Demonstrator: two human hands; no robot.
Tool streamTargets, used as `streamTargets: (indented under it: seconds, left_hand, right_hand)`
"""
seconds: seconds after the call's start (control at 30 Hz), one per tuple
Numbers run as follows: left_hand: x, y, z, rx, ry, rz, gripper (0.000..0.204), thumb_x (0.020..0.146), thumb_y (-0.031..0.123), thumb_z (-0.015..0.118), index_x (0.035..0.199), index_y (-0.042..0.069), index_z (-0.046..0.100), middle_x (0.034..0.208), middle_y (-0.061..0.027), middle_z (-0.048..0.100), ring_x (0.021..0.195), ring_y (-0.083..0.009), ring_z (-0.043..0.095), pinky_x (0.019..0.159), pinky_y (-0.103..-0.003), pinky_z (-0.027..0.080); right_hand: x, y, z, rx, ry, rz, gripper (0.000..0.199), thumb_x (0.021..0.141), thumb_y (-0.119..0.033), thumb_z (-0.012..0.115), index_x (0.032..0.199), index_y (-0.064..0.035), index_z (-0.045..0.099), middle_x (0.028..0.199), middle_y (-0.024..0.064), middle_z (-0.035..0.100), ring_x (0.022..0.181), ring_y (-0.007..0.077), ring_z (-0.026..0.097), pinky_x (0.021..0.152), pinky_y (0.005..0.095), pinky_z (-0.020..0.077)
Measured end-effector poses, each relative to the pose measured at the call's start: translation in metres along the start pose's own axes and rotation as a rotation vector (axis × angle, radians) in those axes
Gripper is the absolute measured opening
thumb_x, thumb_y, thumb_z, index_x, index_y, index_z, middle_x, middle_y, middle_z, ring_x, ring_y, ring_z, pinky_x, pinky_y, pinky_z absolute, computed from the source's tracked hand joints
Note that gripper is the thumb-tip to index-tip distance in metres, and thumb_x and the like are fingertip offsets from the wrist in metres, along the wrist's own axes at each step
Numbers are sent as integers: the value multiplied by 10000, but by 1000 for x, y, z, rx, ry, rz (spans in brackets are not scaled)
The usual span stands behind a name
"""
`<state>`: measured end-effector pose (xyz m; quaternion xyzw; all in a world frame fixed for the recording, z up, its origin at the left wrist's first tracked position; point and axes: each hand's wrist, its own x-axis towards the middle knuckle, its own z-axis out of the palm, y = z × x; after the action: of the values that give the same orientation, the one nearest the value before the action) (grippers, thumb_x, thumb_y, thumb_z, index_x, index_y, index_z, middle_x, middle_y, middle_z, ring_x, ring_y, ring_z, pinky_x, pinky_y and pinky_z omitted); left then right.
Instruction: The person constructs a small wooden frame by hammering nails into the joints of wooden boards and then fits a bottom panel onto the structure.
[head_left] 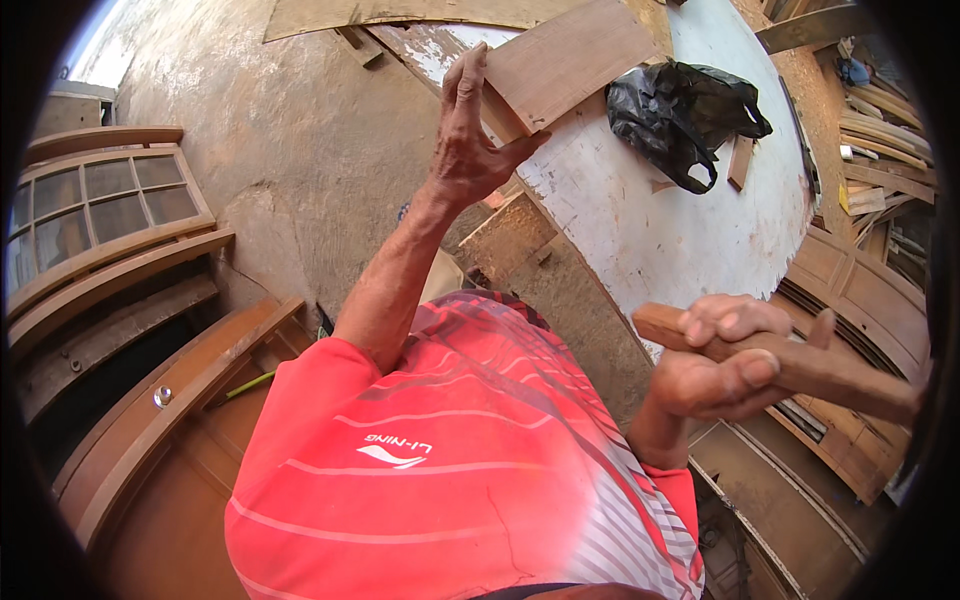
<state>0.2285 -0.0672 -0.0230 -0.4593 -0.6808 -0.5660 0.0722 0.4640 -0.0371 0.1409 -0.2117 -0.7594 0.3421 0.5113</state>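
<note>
My left hand [468, 150] reaches forward and spans the near end of a thick brown wooden board or box [570, 65], its fingers along one side and the thumb at the lower corner. The wooden piece lies at the far edge of a white, worn worktop [640, 230]. At the right, my right hand [720, 370] is raised and wrapped round a brown wooden bar [850, 385] that looks like a tool handle. The bar's far end runs into the dark rim of the picture, so its head, if any, is hidden.
A black plastic bag [675, 115] sits on the worktop, with a small wood block [740, 162] beside it. Glazed window frames [110, 200] and a wooden panel [190, 480] stand at the left. Stacked timber [885, 150] and panelled doors [860, 300] fill the right.
</note>
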Motion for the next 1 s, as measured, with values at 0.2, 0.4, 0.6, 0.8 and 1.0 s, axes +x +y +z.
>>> streamTargets:
  seconds: [0.2,0.4,0.6,0.8,1.0]
  left_hand:
    - [14,-3,5,-2,31,42,1163,714,278,969,1619,43,277,1495,-209,413,1391,-372,455,1135,-472,457]
    - [1,0,0,-1,9,3,1163,713,272,969,1619,40,276,1493,-212,418,1387,-374,462,1133,-468,461]
    - [11,-4,6,-27,25,40,1153,725,284,963,1617,33,276,1512,-226,409,1400,-380,450,1149,-464,446]
    - [-2,-1,1,-27,-16,-26,1152,730,290,959,1616,25,273,1515,-235,406,1418,-386,436,1167,-467,426]
    - [7,-8,6,-21,28,44,1176,731,321,956,1622,15,252,1520,-238,407,1423,-390,430,1171,-474,421]
  right_hand:
    - [-34,44,5,-380,-458,73,444,1063,-204,585,1434,15,478,1040,126,626,757,158,597,633,302,516]
    - [-9,19,-22,76,-24,-87,337,1058,-304,577,1206,-3,535,861,105,614,602,132,569,528,261,485]
    - [-30,43,10,-360,-485,50,584,1036,-199,641,1519,60,438,1310,266,672,1069,418,716,808,433,572]
    - [-20,27,-35,225,1,64,403,1084,-322,519,1297,20,518,916,95,587,716,210,603,620,358,533]
    - [-23,39,12,-411,-433,57,509,1031,-198,651,1464,26,503,1292,240,693,1044,466,716,799,472,572]
